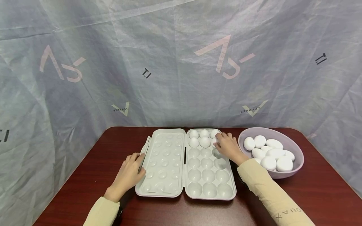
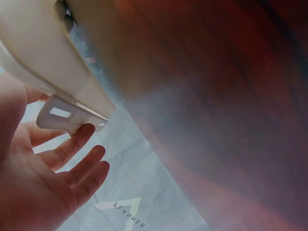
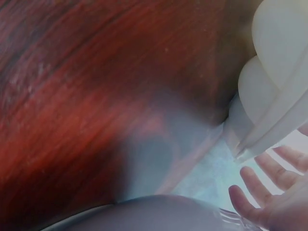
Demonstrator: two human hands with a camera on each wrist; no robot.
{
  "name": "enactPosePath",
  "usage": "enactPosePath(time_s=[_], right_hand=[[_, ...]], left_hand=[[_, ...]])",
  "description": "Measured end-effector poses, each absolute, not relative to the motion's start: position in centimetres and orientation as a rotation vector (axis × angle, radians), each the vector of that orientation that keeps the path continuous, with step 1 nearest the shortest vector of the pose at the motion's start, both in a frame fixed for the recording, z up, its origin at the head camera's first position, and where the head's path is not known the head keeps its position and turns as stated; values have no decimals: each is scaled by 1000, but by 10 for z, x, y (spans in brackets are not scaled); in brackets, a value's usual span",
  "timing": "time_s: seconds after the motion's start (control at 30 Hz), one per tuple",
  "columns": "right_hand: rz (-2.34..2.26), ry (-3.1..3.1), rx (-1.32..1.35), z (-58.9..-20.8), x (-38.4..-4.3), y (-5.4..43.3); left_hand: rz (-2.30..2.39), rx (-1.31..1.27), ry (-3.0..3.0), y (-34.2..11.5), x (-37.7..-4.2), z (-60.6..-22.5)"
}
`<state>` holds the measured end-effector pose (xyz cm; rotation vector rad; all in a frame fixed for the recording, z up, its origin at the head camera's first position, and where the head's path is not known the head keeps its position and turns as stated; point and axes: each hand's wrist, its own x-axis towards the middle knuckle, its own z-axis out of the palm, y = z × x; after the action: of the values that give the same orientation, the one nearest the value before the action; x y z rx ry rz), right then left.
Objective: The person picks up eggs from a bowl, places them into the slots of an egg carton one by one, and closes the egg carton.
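A pale egg carton point(image 1: 207, 163) lies unfolded, its lid point(image 1: 167, 153) on the left and its cupped half on the right. White eggs point(image 1: 204, 133) stand in the far row, with more in the second row. My right hand point(image 1: 229, 147) pinches an egg point(image 1: 213, 142) with thumb and index finger at the second row's right cup; the hand partly hides it. In the right wrist view, the other fingers point(image 3: 279, 175) spread loosely beside the carton. At the lid's outer edge, my left hand point(image 1: 128, 172) holds the edge near its latch flap point(image 2: 72, 115), fingertips touching the flap.
A lavender bowl point(image 1: 299, 157) heaped with several white eggs point(image 1: 275, 153) stands right of the carton, close to the right forearm. Everything rests on a dark red wooden table point(image 1: 107, 157). A grey printed sheet point(image 1: 169, 62) hangs behind the table's far edge.
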<state>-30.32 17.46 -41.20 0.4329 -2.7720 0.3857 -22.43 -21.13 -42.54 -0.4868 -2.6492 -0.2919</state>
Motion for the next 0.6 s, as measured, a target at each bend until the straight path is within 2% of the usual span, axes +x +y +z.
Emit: enactPosePath(time_s=[0.6], right_hand=[[310,-2732,439,-415,-306,175]], left_hand=[[-290,-494,-2649,-212,-224,-425]])
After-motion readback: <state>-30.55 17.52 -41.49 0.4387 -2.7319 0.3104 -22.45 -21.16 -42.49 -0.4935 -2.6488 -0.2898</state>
